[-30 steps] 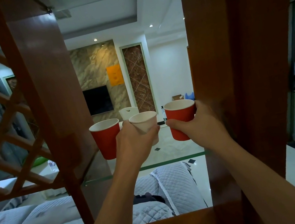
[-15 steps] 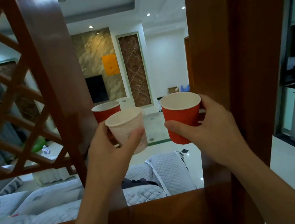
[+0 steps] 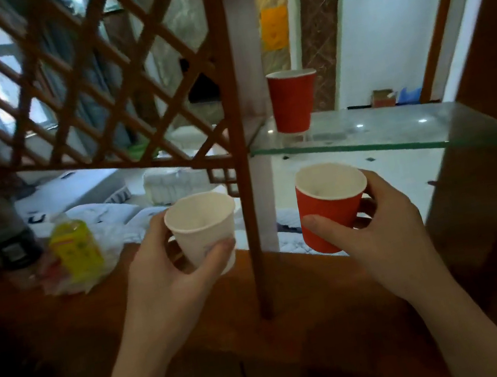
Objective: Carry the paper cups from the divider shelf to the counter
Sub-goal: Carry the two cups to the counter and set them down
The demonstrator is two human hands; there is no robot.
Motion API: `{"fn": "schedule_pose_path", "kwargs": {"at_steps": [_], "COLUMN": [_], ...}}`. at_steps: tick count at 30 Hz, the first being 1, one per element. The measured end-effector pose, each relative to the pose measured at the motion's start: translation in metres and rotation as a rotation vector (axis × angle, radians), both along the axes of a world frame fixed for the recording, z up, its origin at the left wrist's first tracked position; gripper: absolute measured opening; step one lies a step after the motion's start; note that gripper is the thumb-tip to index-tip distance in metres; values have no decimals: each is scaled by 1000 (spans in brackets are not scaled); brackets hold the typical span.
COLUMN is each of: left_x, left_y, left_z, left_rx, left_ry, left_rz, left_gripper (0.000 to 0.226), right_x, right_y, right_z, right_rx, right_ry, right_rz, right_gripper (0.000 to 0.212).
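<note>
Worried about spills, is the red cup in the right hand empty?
Empty: the red cup shows a bare pale inside, held upright in the right hand.

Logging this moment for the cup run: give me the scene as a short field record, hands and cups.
left hand: holds white paper cup, upright
right hand: holds red paper cup, upright
glass shelf: one red cup on shelf left, upright
wooden counter: below both held cups, neither set down yet
counter left end: yellow packet
</note>
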State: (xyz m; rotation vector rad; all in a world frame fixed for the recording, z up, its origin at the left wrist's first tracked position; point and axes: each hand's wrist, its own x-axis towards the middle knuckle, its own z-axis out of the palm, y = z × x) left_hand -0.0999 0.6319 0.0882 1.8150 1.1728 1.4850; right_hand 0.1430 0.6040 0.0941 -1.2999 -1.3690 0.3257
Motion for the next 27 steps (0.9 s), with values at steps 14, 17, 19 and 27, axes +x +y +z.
{"fn": "schedule_pose_path", "kwargs": {"at_steps": [14, 17, 19, 27], "left_x": [-91, -95, -96, -90], "left_y": [-168, -227, -268, -425], "left_z": [-45, -52, -55, -70], "left_rx": [-60, -90, -96, -161], "left_ry": [-41, -58, -44, -100], "left_rz": [729, 913, 1042, 1459], "left_gripper": [49, 49, 49, 55], "right_x": [-131, -162, -182, -272], "right_y": [7, -18, -37, -145], "right_z": [-42, -51, -58, -80], "right_rx": [-23, -20, -28, -97], "right_ry": [-85, -58, -68, -108], "right_rz": [719, 883, 998, 1412], "right_gripper": [57, 59, 62, 87]}}
